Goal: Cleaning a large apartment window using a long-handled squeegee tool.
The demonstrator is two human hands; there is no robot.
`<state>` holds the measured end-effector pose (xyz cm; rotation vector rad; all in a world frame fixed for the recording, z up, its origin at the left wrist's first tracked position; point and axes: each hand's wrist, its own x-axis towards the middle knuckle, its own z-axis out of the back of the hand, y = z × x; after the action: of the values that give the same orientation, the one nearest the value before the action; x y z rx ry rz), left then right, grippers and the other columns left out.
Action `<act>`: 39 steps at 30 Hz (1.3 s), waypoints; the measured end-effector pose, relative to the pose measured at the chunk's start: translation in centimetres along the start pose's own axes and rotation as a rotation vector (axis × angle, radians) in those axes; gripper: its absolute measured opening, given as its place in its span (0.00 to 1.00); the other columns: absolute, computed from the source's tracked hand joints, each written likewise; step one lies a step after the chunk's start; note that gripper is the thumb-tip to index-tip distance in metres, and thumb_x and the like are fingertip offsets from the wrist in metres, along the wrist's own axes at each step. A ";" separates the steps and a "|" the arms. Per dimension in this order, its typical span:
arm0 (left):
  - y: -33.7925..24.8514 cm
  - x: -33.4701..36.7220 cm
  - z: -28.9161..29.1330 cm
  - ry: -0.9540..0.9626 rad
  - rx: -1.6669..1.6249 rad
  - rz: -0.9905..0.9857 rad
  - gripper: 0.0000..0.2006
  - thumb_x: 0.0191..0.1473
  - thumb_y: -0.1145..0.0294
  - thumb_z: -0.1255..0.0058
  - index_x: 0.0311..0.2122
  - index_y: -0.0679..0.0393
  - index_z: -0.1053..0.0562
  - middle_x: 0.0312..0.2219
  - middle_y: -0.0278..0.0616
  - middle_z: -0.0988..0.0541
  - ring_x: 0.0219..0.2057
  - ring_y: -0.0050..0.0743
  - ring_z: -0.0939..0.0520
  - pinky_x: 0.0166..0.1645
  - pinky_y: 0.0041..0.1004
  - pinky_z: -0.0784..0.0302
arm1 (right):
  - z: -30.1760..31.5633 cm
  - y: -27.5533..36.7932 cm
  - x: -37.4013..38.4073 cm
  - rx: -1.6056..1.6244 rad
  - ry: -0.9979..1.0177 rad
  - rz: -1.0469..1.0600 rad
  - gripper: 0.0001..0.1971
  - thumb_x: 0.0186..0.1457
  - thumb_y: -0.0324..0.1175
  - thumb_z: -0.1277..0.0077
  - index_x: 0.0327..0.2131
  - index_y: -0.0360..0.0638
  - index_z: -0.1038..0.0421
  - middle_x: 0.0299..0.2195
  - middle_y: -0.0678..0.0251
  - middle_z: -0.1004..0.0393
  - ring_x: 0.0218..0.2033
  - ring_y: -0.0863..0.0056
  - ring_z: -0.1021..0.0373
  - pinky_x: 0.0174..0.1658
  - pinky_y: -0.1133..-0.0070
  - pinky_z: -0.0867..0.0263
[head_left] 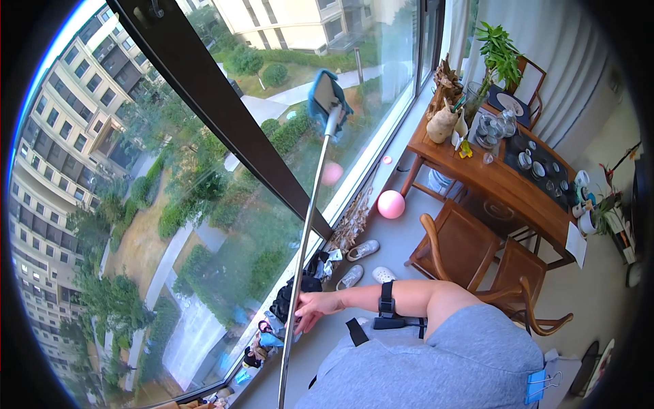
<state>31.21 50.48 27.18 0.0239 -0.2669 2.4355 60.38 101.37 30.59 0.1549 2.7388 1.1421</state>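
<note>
A long metal pole runs up from the lower edge to the flat head of a window mop (323,184), its teal-edged pad (328,101) at the window glass (371,88). My right hand (315,310) is at the lower part of the pole, its fingers bent loosely around it. The pole leans slightly, its top tilted to the right. My left hand does not show; the pole's bottom end is cut off by the frame.
A dark window post (231,123) stands left of the mop. Shoes (351,276), a pink ball (391,204) and bags (300,286) lie on the floor by the sill. At right are wooden chairs (456,238) and a wooden table (436,151) with glassware, cups and a plant.
</note>
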 end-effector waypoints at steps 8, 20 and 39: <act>7.6 1.9 -0.6 0.206 -0.014 0.103 0.26 0.41 0.39 0.42 0.34 0.55 0.19 0.21 0.50 0.20 0.25 0.55 0.19 0.34 0.46 0.27 | -3.4 3.7 3.1 -0.195 -0.058 -0.017 0.28 0.65 0.52 0.68 0.37 0.33 0.30 0.33 0.55 0.23 0.31 0.70 0.23 0.33 0.80 0.26; -27.6 14.3 2.2 0.077 0.227 0.061 0.24 0.36 0.42 0.39 0.33 0.52 0.20 0.26 0.50 0.20 0.28 0.50 0.20 0.31 0.41 0.26 | 11.7 16.5 -2.6 -0.091 -0.714 0.435 0.15 0.64 0.41 0.61 0.41 0.40 0.48 0.31 0.50 0.25 0.21 0.63 0.24 0.22 0.74 0.26; -52.2 17.5 7.6 -0.126 -0.151 -0.315 0.16 0.33 0.54 0.33 0.23 0.53 0.23 0.17 0.41 0.24 0.21 0.43 0.22 0.27 0.36 0.30 | 28.7 30.0 -13.0 0.194 -0.939 0.776 0.20 0.56 0.29 0.49 0.45 0.40 0.51 0.39 0.56 0.37 0.35 0.52 0.25 0.36 0.58 0.24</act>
<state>50.51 99.19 45.79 0.1422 -0.4669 2.0985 79.71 140.25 33.54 1.4468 1.9037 0.6193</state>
